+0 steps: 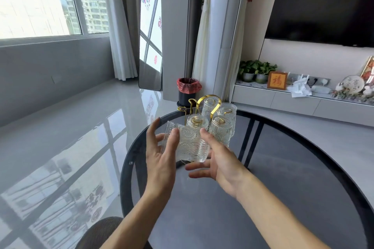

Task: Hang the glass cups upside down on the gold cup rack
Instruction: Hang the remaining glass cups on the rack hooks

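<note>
An embossed clear glass cup (pixel 189 144) lies tilted on its side in the air between my hands, above the near-left part of the round table. My left hand (pixel 162 151) grips its left side with thumb and fingers. My right hand (pixel 216 157) holds its right side, thumb on top. Just behind stands the gold cup rack (pixel 210 100) with several glass cups (pixel 220 129) hanging upside down on its prongs. Two gold prongs (pixel 187 106) on the rack's left are bare.
The dark round glass table (pixel 283 168) reaches right and toward me, its black rim (pixel 129 153) at the left. A brown chair back (pixel 101 232) sits at the bottom left. A black bin with a red bag (pixel 187 91) stands on the floor behind the rack.
</note>
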The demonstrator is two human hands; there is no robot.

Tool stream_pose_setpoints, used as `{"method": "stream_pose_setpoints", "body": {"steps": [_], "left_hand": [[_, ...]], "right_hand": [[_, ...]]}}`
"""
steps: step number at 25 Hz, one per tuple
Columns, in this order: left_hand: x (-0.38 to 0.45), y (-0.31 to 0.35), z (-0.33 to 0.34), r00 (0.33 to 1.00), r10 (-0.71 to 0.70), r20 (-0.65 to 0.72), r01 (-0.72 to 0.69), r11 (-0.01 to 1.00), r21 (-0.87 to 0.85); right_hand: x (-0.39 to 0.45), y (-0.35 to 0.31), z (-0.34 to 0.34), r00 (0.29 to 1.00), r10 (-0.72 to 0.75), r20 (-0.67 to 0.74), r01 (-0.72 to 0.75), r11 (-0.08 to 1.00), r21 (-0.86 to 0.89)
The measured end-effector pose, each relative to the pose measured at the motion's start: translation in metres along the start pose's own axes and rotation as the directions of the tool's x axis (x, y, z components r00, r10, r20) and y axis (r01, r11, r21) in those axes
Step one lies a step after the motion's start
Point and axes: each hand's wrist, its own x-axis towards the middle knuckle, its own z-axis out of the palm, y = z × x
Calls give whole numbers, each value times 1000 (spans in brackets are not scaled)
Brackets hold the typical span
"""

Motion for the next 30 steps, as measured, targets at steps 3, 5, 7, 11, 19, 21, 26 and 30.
{"method": "stream_pose_setpoints", "body": {"steps": [3,5,7,11,19,21,26,30], "left_hand": [[7,4,-4,975,106,198,-154,957,246],[18,1,-7,884,282,374,-455,705,544],[30,2,-4,801,377,465,-593,396,701],[60,9,3,828,424,368,-509,290,811],[136,6,-13,986,103,133,-127,974,186],[154,-4,-14,979,111,170,-148,964,220],[181,-34,6,965,79,251,-159,934,319],[187,-59,20,967,45,249,-156,882,444]], "right_hand": [[3,-17,-7,983,-95,-158,77,990,-120],[7,-28,-10,957,-179,-229,114,956,-271],[13,-37,-8,950,-231,-210,154,932,-328],[33,-58,-4,934,-338,-115,267,875,-403],[129,-99,-47,901,-421,99,72,-80,-994],[140,-94,-53,919,-387,73,67,-30,-997],[142,-92,-54,897,-436,72,77,-7,-997],[139,-94,-51,900,-428,82,87,-8,-996]]}}
